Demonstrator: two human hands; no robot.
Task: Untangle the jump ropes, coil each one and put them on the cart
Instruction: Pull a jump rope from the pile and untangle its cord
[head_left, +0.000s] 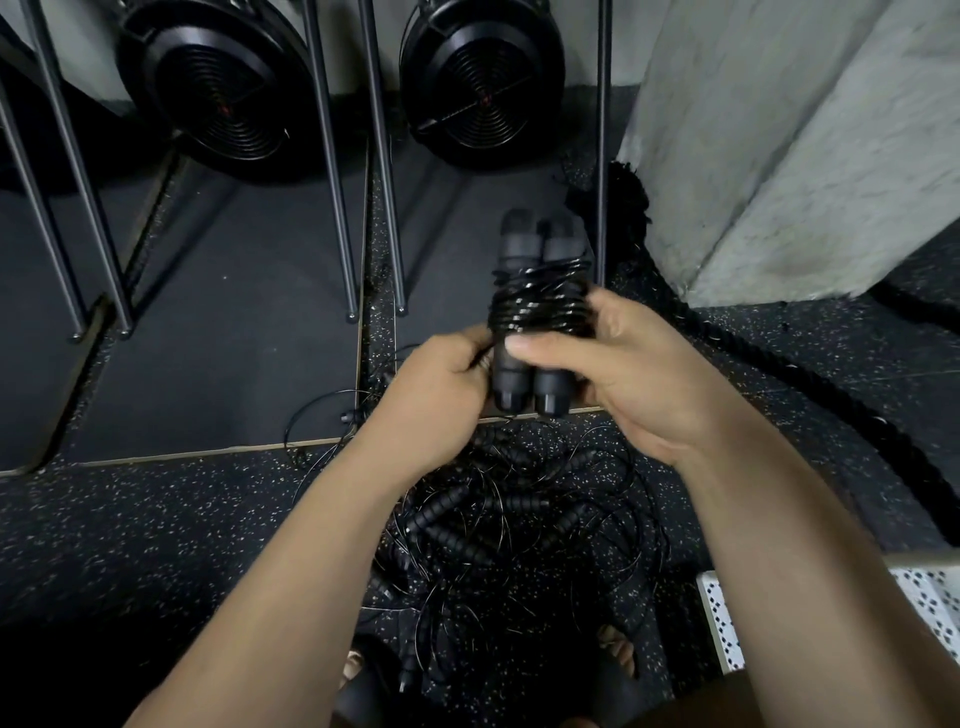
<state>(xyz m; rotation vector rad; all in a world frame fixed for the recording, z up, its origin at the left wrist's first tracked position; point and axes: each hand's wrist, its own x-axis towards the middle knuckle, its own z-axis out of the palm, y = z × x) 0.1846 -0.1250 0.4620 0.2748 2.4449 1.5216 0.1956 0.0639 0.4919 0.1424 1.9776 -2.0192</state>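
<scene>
Holding one jump rope (537, 312) up above the floor: its two handles (524, 387) sit side by side, with the thin cord (550, 291) wound round them in tight turns. Right hand (639, 374) grasps the bundle from the right, thumb (540, 344) laid across both handles just under the wraps. Left hand (441, 389) is curled at the bundle's left edge and appears to pinch the cord's loose end; exact finger contact is hidden.

Handling, judged: cord is thin and glossy, likely springy and slick, so turns may slide toward the handle ends if pressure lets go. Handles look stiff, matte and light, the sound place to grip. Best hold: across the wraps and both handles together.

Other ropes: tangled heap (509, 525) on the speckled floor (156, 545) directly beneath, cords looping outward, one strand crossing the mat edge (208, 451).

Room: concrete pillar (805, 156) and a thick rope (779, 384) close on the right; metal legs (332, 182) ahead and left. White perforated panel (930, 603) at lower right, possibly the cart; cannot confirm. The open path toward it lies rightward and down.
</scene>
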